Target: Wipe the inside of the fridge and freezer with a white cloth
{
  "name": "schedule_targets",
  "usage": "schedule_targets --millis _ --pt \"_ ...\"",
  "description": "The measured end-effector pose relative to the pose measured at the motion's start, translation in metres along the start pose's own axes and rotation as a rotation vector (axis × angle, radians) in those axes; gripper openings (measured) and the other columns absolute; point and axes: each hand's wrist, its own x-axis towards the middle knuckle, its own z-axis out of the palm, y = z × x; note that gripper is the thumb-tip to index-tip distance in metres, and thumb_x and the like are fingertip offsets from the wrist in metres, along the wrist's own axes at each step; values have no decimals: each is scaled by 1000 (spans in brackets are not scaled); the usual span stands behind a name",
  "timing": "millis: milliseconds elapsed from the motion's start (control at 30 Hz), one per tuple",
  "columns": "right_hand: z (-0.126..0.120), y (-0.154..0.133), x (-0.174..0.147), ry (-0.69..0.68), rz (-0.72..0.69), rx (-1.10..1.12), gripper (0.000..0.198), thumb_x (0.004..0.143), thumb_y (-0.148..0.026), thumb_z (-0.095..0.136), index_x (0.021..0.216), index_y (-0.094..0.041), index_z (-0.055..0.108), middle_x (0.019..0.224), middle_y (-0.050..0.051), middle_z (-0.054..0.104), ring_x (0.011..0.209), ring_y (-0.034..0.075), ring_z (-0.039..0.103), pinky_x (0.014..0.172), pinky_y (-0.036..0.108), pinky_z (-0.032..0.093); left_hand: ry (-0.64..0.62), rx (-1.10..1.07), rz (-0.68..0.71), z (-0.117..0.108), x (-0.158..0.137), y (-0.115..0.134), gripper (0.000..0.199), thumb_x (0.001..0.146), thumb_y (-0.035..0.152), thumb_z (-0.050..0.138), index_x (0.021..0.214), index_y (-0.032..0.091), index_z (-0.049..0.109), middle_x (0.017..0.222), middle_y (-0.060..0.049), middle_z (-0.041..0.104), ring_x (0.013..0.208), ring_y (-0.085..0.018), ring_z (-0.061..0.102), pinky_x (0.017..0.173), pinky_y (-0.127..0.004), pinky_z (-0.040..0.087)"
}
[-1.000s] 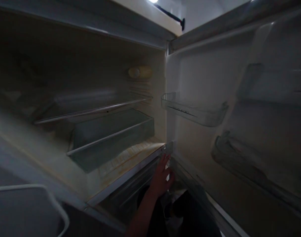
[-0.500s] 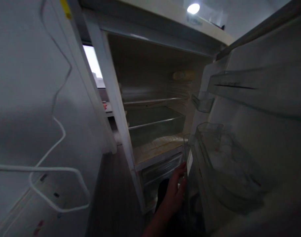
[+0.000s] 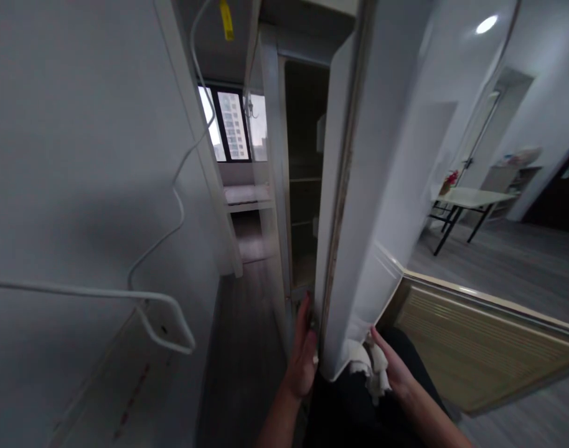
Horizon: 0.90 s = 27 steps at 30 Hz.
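Note:
The white fridge door (image 3: pixel 387 155) stands edge-on before me, partly open, with a stained rubber seal (image 3: pixel 343 205) along its side. At its lower inner edge is my left hand (image 3: pixel 302 367), fingers stretched out and the palm turned to the door; no object shows in it. On the door's outer side my right hand (image 3: pixel 395 367) grips a crumpled white cloth (image 3: pixel 371 367) near the bottom corner. Through the narrow gap the dark fridge interior (image 3: pixel 305 149) shows, with shelf edges across it.
A second, lower door (image 3: pixel 490 342) with a ribbed inner panel stands open at the right. White cable (image 3: pixel 179 205) hangs along the left wall (image 3: pixel 102 155). Farther off are a window (image 3: pixel 233 124) and a table (image 3: pixel 471 198) with red flowers.
The fridge door has swung toward closed, so its outer side and the room now show. My left hand remains by its inner side. My right hand and the cloth have come into view.

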Motion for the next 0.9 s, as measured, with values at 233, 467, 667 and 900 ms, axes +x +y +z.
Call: schedule_targets --millis 233,467,667,900 --pt "37 10 40 -52 -54 19 41 97 -39 65 128 -13 67 101 9 79 93 23 77 94 38 59 124 381 -5 -14 0 -31 87 100 47 52 165 28 -2 176 -11 1 161 -28 4 131 -50 13" --pt "43 14 53 -108 -40 18 35 93 -43 69 113 -14 73 99 8 79 91 21 76 99 35 55 186 602 6 -23 13 -45 100 99 42 56 162 25 -20 173 -13 -21 159 -27 -18 129 -54 -3" --pt "35 0 47 -216 -70 -9 43 85 -39 79 123 -20 71 116 6 77 106 21 73 103 34 50 297 621 -18 -25 25 -51 102 97 46 59 163 25 -16 174 -16 -13 161 -29 -4 130 -54 3" --pt "2 -17 40 -142 -135 96 50 86 -39 76 132 -22 68 126 8 73 109 22 72 104 34 49 392 637 -27 -22 31 -46 109 91 52 66 164 21 -7 175 -17 0 161 -31 2 130 -48 10"
